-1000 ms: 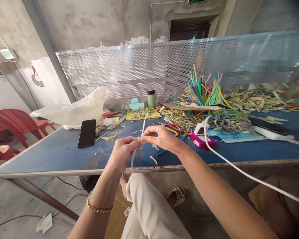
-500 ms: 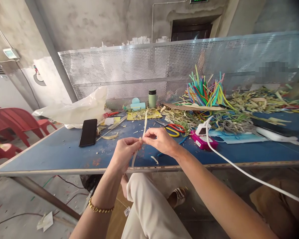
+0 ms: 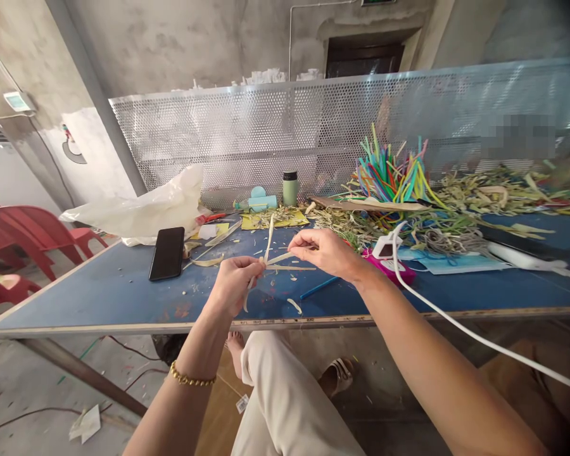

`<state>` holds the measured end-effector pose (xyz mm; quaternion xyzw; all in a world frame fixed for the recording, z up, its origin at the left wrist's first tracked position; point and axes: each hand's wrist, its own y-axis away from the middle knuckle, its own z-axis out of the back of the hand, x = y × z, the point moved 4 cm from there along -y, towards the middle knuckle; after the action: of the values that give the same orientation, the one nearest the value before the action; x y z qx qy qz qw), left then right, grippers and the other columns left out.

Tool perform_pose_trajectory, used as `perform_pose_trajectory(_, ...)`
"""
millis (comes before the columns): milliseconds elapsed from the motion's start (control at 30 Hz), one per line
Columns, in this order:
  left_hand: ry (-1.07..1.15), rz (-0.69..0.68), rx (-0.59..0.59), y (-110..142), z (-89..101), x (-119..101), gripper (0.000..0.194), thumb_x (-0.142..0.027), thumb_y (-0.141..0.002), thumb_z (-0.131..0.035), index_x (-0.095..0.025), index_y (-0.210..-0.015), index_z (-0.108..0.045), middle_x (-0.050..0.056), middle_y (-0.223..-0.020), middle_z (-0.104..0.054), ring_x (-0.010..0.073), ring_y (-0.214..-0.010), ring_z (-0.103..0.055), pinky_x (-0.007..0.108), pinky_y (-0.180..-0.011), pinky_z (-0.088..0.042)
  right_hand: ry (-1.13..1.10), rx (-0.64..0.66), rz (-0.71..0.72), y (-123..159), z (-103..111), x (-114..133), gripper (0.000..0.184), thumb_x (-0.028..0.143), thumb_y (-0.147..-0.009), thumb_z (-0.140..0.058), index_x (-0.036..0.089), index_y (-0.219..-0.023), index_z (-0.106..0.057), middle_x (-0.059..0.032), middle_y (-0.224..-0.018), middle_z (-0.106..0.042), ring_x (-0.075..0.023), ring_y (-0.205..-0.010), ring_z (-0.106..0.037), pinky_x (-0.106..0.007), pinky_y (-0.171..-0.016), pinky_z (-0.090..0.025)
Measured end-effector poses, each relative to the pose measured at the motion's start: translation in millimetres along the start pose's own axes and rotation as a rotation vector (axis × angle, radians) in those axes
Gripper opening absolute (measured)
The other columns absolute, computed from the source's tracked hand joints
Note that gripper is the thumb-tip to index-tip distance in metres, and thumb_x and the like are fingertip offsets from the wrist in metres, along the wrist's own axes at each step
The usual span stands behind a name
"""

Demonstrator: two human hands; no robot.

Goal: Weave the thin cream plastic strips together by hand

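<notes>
Over the front of the blue table, my left hand (image 3: pixel 237 278) pinches several pale, flat plant-like strips (image 3: pixel 269 240) where they cross. One strip points up and away, another hangs below the fingers, and two reach to the right. My right hand (image 3: pixel 320 252) is closed on the far end of the upper right-hand strip (image 3: pixel 278 258), drawing it out straight. A lower strip (image 3: pixel 292 268) sticks out free beneath it. The crossing itself is partly hidden by my left fingertips.
A black phone (image 3: pixel 166 253) lies left of my hands. Behind stand a green bottle (image 3: pixel 290 189) and a heap of dried strips (image 3: pixel 346 225) with colourful pipe cleaners (image 3: pixel 394 171). A white cable (image 3: pixel 456 323) runs from a magenta box (image 3: pixel 389 269) past my right arm.
My right hand has moved right, away from my left, pulling a strip out sideways. Two strips now show between the hands. My left hand keeps its pinch and has shifted slightly left.
</notes>
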<state>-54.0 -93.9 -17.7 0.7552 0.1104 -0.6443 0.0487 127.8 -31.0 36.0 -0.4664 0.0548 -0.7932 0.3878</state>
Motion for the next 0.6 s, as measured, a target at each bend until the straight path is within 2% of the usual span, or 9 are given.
perform_pose_trajectory(133,0.014,0.016,0.013,-1.5,-2.6,3.5,0.019,-0.027,-0.055,-0.078,-0.012,-0.056,-0.067,0.0,-0.052,-0.053,0.0057,-0.044,-0.038,0.023,-0.045,-0.024,-0.294,0.078,-0.049,10.0,-2.1,1.8,0.02,0.03,-0.082,-0.066,0.013,-0.091,-0.072,-0.0026,-0.072,-0.066,-0.012,-0.066,-0.059,-0.024,-0.063,-0.048)
perform_pose_trajectory(233,0.032,0.033,0.025,-1.8,-5.2,6.0,0.021,-0.028,-0.054,-0.079,-0.011,-0.055,-0.066,0.0,-0.051,-0.053,0.0057,-0.044,-0.038,0.023,-0.045,-0.025,-0.476,0.169,-0.063,15.4,-11.7,5.3,0.024,0.032,-0.081,-0.071,0.013,-0.097,-0.073,-0.006,-0.084,-0.071,-0.0143,-0.078,-0.066,-0.028,-0.074,-0.053)
perform_pose_trajectory(300,0.045,0.046,0.04,-2.3,-6.3,7.6,0.023,-0.029,-0.053,-0.08,-0.011,-0.054,-0.066,0.0,-0.051,-0.053,0.0059,-0.045,-0.039,0.023,-0.045,-0.026,-0.553,0.22,-0.061,15.9,-18.1,7.1,0.032,0.031,-0.079,-0.075,0.015,-0.106,-0.072,-0.0077,-0.095,-0.073,-0.0164,-0.089,-0.068,-0.032,-0.083,-0.054)
perform_pose_trajectory(367,0.059,0.056,0.056,-3.3,-7.0,9.1,0.023,-0.028,-0.053,-0.08,-0.011,-0.056,-0.066,0.0,-0.052,-0.054,0.006,-0.045,-0.04,0.022,-0.045,-0.027,-0.586,0.236,-0.035,13.7,-22.7,8.4,0.032,0.03,-0.079,-0.075,0.015,-0.107,-0.072,-0.0073,-0.094,-0.074,-0.0165,-0.091,-0.069,-0.034,-0.088,-0.054)
perform_pose_trajectory(467,0.074,0.06,0.059,-5.4,-7.1,11.2,0.023,-0.028,-0.053,-0.081,-0.011,-0.056,-0.066,0.0,-0.051,-0.054,0.0057,-0.044,-0.04,0.022,-0.045,-0.027,-0.56,0.15,0.03,7.8,-24.1,9.2,0.021,0.034,-0.083,-0.072,0.015,-0.091,-0.075,-0.0049,-0.081,-0.072,-0.014,-0.078,-0.067,-0.033,-0.084,-0.055)
perform_pose_trajectory(533,0.081,0.062,0.061,-6.6,-7.2,12.7,0.024,-0.028,-0.054,-0.082,-0.011,-0.054,-0.065,-0.001,-0.05,-0.052,0.0054,-0.044,-0.04,0.022,-0.045,-0.027,-0.527,0.061,0.063,4.9,-23.0,9.5,0.022,0.037,-0.083,-0.072,0.015,-0.08,-0.074,-0.004,-0.077,-0.069,-0.012,-0.069,-0.062,-0.03,-0.073,-0.055)
perform_pose_trajectory(600,0.085,0.072,0.064,-7.6,-7.4,14.4,0.026,-0.03,-0.054,-0.083,-0.011,-0.054,-0.065,-0.001,-0.05,-0.051,0.0054,-0.044,-0.04,0.022,-0.045,-0.027,-0.542,0.023,0.057,3.5,-23.6,9.7,0.024,0.04,-0.083,-0.071,0.016,-0.078,-0.073,-0.0035,-0.076,-0.067,-0.0102,-0.06,-0.057,-0.026,-0.058,-0.051)
